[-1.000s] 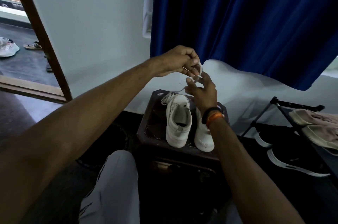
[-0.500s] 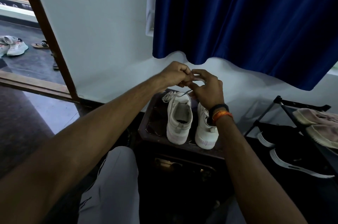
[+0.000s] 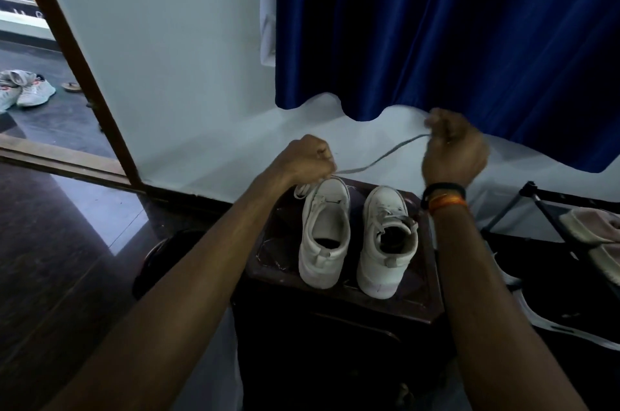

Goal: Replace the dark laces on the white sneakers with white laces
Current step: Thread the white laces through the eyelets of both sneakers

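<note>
Two white sneakers stand side by side on a dark wooden stool [image 3: 335, 306], heels toward me. Over the toe of the left sneaker [image 3: 323, 232], my left hand [image 3: 307, 162] is fisted round one end of a pale lace [image 3: 379, 159]. The lace runs taut up and to the right to my right hand [image 3: 453, 149], which grips its other end above and behind the right sneaker [image 3: 385, 243]. Loops of white lace lie at the left sneaker's toe. A dark strip shows at the right sneaker's tongue.
A blue curtain [image 3: 453, 24] hangs over the white wall behind. A black shoe rack [image 3: 550, 209] with pale and black shoes stands at the right. An open doorway with a brown frame [image 3: 77, 65] at the left shows other sneakers [image 3: 23, 92] on the floor outside.
My hands were together above the left sneaker's toe. Now the right hand has swung out to the right and up, drawing the lace taut, while the left hand dropped closer to the shoe.
</note>
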Demonstrator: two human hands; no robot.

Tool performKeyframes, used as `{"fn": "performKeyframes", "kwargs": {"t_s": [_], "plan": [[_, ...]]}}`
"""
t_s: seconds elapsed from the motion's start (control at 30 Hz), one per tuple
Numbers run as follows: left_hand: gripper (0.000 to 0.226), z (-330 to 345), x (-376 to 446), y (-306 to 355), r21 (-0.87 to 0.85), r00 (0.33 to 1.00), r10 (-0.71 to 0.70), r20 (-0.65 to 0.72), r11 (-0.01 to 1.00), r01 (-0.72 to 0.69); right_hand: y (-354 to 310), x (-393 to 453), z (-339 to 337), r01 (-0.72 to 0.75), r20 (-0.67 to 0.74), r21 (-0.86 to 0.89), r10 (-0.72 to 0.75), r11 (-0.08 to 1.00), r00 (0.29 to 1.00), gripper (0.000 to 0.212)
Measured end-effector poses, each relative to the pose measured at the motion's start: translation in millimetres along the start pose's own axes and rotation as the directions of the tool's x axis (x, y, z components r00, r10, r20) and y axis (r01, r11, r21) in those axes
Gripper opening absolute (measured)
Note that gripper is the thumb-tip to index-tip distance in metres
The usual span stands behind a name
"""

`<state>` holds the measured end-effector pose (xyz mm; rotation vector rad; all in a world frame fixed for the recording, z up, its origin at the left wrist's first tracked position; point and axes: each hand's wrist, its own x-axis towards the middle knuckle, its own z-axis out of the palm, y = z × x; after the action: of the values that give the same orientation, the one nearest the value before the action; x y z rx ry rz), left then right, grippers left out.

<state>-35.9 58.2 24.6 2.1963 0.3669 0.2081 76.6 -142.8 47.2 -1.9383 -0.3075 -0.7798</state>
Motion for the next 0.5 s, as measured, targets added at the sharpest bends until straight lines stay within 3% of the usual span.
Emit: {"fn": "performKeyframes", "kwargs": {"t_s": [0.1,0.2,0.3,0.4,0.5], "plan": [[0.012,7,8,-20,0.188,0.997,-0.075,0.032,0.980,0.068,-6,21,-4,-0.075,-0.028,0.260,0.085,0.963,0.996,0.021],[0.039,16,18,-43,0.262,0.992,-0.124,-0.002,0.958,0.120,-11,5,2,-0.187,0.266,0.457,0.067,0.869,0.962,0.025],[0.065,23,25,-65,0.254,0.975,-0.219,0.042,0.946,0.201,-9,-24,12,-0.277,0.602,0.385,-0.012,0.880,0.799,0.027],[0.056,25,28,-75,0.083,0.971,-0.228,0.067,0.971,0.222,0,-47,26,-0.167,0.743,0.261,-0.087,0.951,0.664,0.026],[0.037,27,25,-78,-0.086,0.972,-0.235,0.003,0.968,0.235,2,-65,37,0.033,0.783,0.133,-0.125,0.991,0.609,0.024]]}}
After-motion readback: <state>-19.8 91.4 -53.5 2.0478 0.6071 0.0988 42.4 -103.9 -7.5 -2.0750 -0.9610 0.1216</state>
